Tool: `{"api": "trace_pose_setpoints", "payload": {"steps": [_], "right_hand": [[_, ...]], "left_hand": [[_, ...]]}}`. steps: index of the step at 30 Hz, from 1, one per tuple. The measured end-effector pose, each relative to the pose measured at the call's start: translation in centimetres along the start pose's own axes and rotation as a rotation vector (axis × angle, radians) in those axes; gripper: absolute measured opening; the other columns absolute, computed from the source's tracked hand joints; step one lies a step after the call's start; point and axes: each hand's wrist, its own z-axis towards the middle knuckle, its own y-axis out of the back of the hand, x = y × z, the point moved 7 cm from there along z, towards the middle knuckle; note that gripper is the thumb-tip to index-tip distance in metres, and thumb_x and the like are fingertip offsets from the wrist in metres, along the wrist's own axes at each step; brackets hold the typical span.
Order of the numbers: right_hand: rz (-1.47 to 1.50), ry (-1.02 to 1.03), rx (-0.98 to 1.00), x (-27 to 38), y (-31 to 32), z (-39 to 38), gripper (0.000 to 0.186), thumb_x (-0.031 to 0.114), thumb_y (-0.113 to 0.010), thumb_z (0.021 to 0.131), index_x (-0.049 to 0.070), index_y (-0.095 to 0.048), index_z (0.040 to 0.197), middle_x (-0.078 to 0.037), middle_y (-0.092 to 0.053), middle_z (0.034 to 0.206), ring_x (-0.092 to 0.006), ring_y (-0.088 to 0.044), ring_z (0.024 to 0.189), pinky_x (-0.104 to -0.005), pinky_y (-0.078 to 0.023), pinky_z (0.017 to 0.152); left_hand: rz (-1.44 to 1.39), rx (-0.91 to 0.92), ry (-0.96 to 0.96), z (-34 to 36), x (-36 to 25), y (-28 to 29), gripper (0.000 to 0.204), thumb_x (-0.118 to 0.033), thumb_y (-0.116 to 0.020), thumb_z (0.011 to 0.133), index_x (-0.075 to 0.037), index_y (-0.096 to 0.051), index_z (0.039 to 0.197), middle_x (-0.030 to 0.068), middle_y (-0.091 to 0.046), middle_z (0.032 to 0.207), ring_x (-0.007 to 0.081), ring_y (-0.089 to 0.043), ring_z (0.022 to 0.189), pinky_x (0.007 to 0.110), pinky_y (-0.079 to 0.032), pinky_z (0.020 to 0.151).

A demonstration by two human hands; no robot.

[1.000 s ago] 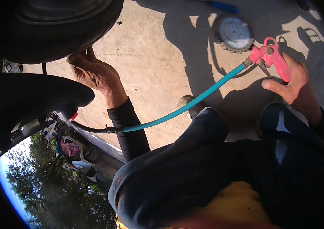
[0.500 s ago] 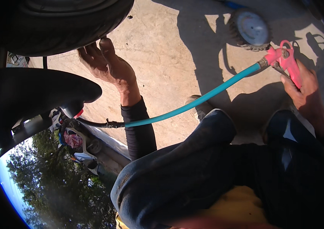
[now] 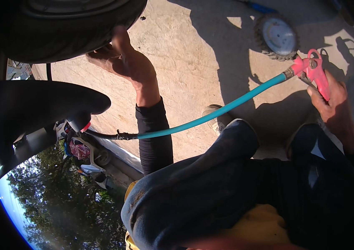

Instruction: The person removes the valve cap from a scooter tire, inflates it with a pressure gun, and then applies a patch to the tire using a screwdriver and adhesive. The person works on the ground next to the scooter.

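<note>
My left hand [image 3: 131, 68] is raised at the lower edge of a black tyre [image 3: 64, 48] at upper left, fingers apart and partly curled against it; some fingertips are hidden. At the right, my right hand [image 3: 333, 106] grips a pink inflator gun [image 3: 322, 81] by its handle. A round gauge [image 3: 278, 36] with a silver back and knurled black rubber rim is attached to the gun. A teal hose [image 3: 235, 104] runs from the gun leftward across my left forearm into a black hose [image 3: 102, 135].
A black vehicle panel [image 3: 47, 100] with a red part juts in below the tyre. A blue-handled tool [image 3: 256, 7] lies on the concrete [image 3: 177, 50] at the top. My bent knees [image 3: 197, 179] fill the lower area, beside my shoe [image 3: 212, 116]. Vehicles [image 3: 93, 166] stand behind at lower left.
My left hand has moved up and right, and its thumb has lifted toward the tyre. The right hand with gun and gauge has shifted rightward and down in view.
</note>
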Motion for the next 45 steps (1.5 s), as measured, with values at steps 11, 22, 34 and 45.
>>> {"api": "trace_pose_setpoints", "payload": {"steps": [11, 22, 34, 45], "right_hand": [[0.011, 0.034, -0.020, 0.2, -0.1, 0.1, 0.029, 0.001, -0.064, 0.092, -0.001, -0.064, 0.120, -0.015, -0.052, 0.073, -0.0266, -0.048, 0.062, -0.0369, -0.044, 0.063], [-0.001, 0.011, -0.002, -0.1, -0.2, 0.2, 0.025, 0.003, -0.065, 0.091, 0.000, -0.063, 0.117, -0.016, -0.052, 0.073, -0.0303, -0.048, 0.062, -0.0388, -0.043, 0.062], [-0.003, 0.004, -0.003, -0.2, -0.2, 0.1, 0.028, 0.004, -0.065, 0.092, 0.001, -0.064, 0.120, -0.018, -0.055, 0.076, -0.0348, -0.052, 0.064, -0.0397, -0.045, 0.064], [-0.112, 0.085, -0.045, -0.7, -1.0, 0.3, 0.021, 0.005, -0.067, 0.095, -0.001, -0.063, 0.114, -0.016, -0.059, 0.074, -0.0269, -0.051, 0.062, -0.0377, -0.045, 0.063]], "left_hand": [[-0.023, 0.078, 0.088, -0.4, 0.9, 0.0, 0.093, -0.012, -0.085, 0.088, -0.011, -0.023, 0.158, 0.0137, -0.037, 0.156, 0.0282, -0.043, 0.145, 0.046, -0.037, 0.126], [0.060, 0.137, 0.061, -0.2, 0.8, 0.4, 0.089, -0.015, -0.083, 0.089, -0.007, -0.025, 0.155, 0.0145, -0.038, 0.155, 0.0275, -0.039, 0.146, 0.048, -0.030, 0.128], [0.072, 0.102, 0.040, -0.2, 1.7, 0.8, 0.090, -0.030, -0.083, 0.094, -0.007, -0.024, 0.157, 0.0144, -0.038, 0.157, 0.0280, -0.038, 0.147, 0.047, -0.024, 0.127], [0.119, 0.096, 0.082, -0.2, 0.2, 0.7, 0.092, -0.028, -0.081, 0.095, -0.006, -0.021, 0.160, 0.0163, -0.036, 0.160, 0.0278, -0.040, 0.147, 0.045, -0.027, 0.128]]}}
